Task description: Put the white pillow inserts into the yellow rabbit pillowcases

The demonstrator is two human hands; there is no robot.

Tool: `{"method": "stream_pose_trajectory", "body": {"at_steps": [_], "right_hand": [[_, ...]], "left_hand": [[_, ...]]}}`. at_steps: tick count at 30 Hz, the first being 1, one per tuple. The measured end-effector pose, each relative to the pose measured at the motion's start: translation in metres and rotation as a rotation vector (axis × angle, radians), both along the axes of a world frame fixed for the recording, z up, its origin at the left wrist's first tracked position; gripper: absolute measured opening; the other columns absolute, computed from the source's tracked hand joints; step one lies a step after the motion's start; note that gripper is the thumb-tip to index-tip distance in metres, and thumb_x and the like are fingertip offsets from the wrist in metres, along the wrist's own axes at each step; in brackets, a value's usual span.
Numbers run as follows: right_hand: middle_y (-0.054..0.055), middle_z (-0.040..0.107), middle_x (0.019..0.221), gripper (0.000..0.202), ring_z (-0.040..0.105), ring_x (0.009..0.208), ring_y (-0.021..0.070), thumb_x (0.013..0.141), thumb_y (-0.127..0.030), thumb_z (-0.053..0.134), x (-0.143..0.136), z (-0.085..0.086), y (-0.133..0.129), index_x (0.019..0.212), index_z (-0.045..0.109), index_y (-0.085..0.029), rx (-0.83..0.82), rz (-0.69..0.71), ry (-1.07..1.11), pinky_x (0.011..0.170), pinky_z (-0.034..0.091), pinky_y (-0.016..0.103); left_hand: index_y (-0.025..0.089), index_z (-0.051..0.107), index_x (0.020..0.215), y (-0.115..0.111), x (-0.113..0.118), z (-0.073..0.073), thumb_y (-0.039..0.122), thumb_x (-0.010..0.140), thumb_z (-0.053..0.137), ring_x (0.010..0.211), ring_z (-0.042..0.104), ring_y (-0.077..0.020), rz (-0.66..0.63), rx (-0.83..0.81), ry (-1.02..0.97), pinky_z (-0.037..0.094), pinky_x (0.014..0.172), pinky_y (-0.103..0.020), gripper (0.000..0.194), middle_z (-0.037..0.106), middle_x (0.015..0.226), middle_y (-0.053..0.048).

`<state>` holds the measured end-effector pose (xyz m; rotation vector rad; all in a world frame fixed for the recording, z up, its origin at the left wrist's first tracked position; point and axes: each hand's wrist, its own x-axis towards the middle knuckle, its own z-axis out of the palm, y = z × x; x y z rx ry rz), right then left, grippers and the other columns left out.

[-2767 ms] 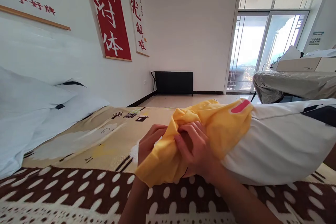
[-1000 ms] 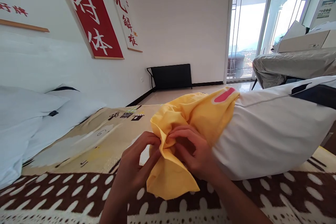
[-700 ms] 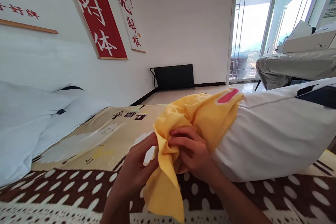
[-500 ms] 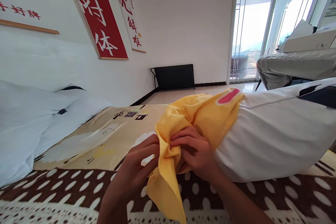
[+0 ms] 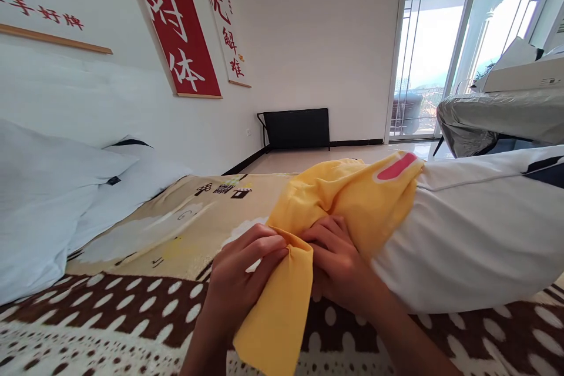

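A yellow pillowcase [image 5: 352, 200] with a pink patch covers the near-left end of a white pillow [image 5: 476, 235], which lies on its side across the bed. My left hand [image 5: 247, 270] pinches the pillowcase's edge between thumb and fingers, and a loose yellow flap hangs below it. Close beside it on the right, my right hand [image 5: 337, 255] has its fingers curled into the gathered yellow fabric. Its fingertips are partly hidden in the folds.
The bed carries a beige patterned blanket [image 5: 176, 223] with a brown, white-spotted border. White pillows [image 5: 39, 205] lean on the left wall. A black folded panel [image 5: 297, 129] stands at the far wall. A plastic-wrapped piece of furniture [image 5: 497, 114] holds boxes at right.
My left hand has shifted its grip onto the edge and turned the flap out flatter. The right hand has slid slightly right and down along the fabric. The view has shifted slightly.
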<state>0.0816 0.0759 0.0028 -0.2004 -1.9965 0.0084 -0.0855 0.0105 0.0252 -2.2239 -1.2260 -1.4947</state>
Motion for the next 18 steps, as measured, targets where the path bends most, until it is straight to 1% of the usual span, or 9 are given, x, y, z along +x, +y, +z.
{"method": "stream_pose_trajectory", "body": {"at_steps": [2, 4, 5, 7, 9, 11, 12, 15, 18], "right_hand": [[0.003, 0.062, 0.078, 0.017, 0.050, 0.078, 0.0161, 0.090, -0.015, 0.046, -0.003, -0.001, -0.001, 0.085, 0.062, -0.019, -0.037, 0.007, 0.085, 0.077, 0.038, 0.034], [0.003, 0.061, 0.075, 0.017, 0.050, 0.076, 0.0156, 0.091, -0.019, 0.048, -0.005, -0.003, 0.000, 0.083, 0.062, -0.019, -0.077, -0.004, 0.152, 0.076, 0.039, 0.033], [0.003, 0.060, 0.074, 0.016, 0.050, 0.075, 0.0156, 0.091, -0.021, 0.049, -0.006, -0.005, 0.001, 0.081, 0.062, -0.019, -0.093, -0.012, 0.173, 0.075, 0.039, 0.033], [0.002, 0.059, 0.071, 0.017, 0.050, 0.074, 0.0154, 0.090, -0.022, 0.050, -0.008, -0.007, 0.002, 0.078, 0.061, -0.019, -0.116, -0.030, 0.193, 0.074, 0.040, 0.032], [0.003, 0.058, 0.071, 0.017, 0.050, 0.072, 0.0155, 0.090, -0.022, 0.051, -0.009, -0.010, 0.002, 0.076, 0.060, -0.019, -0.133, -0.032, 0.210, 0.072, 0.041, 0.032], [0.004, 0.059, 0.074, 0.015, 0.051, 0.073, 0.0158, 0.090, -0.020, 0.050, -0.009, -0.011, 0.001, 0.079, 0.060, -0.019, -0.167, -0.018, 0.217, 0.071, 0.041, 0.032], [0.004, 0.060, 0.077, 0.013, 0.052, 0.075, 0.0162, 0.090, -0.019, 0.050, -0.010, -0.012, 0.000, 0.082, 0.061, -0.019, -0.188, -0.005, 0.207, 0.072, 0.041, 0.032], [0.006, 0.063, 0.087, 0.012, 0.054, 0.081, 0.0174, 0.090, -0.019, 0.051, -0.012, -0.015, -0.003, 0.093, 0.062, -0.019, -0.217, 0.027, 0.173, 0.075, 0.042, 0.033], [0.006, 0.064, 0.088, 0.014, 0.054, 0.081, 0.0175, 0.090, -0.022, 0.051, -0.014, -0.016, -0.005, 0.098, 0.063, -0.019, -0.202, 0.032, 0.167, 0.074, 0.042, 0.033]], "left_hand": [[0.021, 0.058, 0.079, 0.000, 0.002, -0.001, 0.014, 0.082, 0.059, 0.066, 0.057, -0.0107, 0.099, 0.000, -0.013, 0.046, 0.061, -0.022, 0.007, 0.060, 0.072, 0.001], [0.020, 0.054, 0.071, -0.003, 0.001, -0.001, 0.017, 0.079, 0.063, 0.059, 0.053, -0.0092, 0.186, 0.024, -0.028, 0.045, 0.058, -0.020, 0.013, 0.057, 0.065, 0.004], [0.020, 0.052, 0.067, -0.006, -0.001, 0.001, 0.017, 0.080, 0.063, 0.056, 0.052, -0.0085, 0.192, 0.017, -0.013, 0.044, 0.056, -0.019, 0.017, 0.056, 0.061, 0.004], [0.020, 0.053, 0.066, -0.015, -0.006, 0.006, 0.016, 0.084, 0.057, 0.056, 0.054, -0.0084, 0.124, -0.058, 0.074, 0.045, 0.055, -0.017, 0.018, 0.058, 0.063, 0.003], [0.022, 0.060, 0.083, -0.023, -0.012, 0.012, 0.016, 0.086, 0.052, 0.071, 0.062, -0.0110, 0.032, -0.165, 0.235, 0.049, 0.064, -0.016, 0.010, 0.065, 0.080, 0.000], [0.024, 0.059, 0.104, -0.029, -0.016, 0.016, 0.021, 0.085, 0.055, 0.089, 0.065, -0.0141, 0.012, -0.199, 0.369, 0.051, 0.075, -0.016, 0.019, 0.066, 0.098, -0.003], [0.024, 0.056, 0.108, -0.029, -0.017, 0.017, 0.024, 0.084, 0.058, 0.093, 0.064, -0.0147, 0.028, -0.187, 0.399, 0.050, 0.078, -0.017, 0.025, 0.066, 0.102, -0.004], [0.023, 0.054, 0.099, -0.024, -0.016, 0.012, 0.031, 0.082, 0.062, 0.086, 0.064, -0.0142, 0.133, -0.122, 0.357, 0.051, 0.073, -0.017, 0.021, 0.065, 0.095, -0.003], [0.022, 0.053, 0.086, -0.017, -0.012, 0.005, 0.033, 0.083, 0.060, 0.075, 0.063, -0.0132, 0.227, -0.062, 0.297, 0.049, 0.066, -0.018, 0.013, 0.064, 0.085, -0.001]]}}
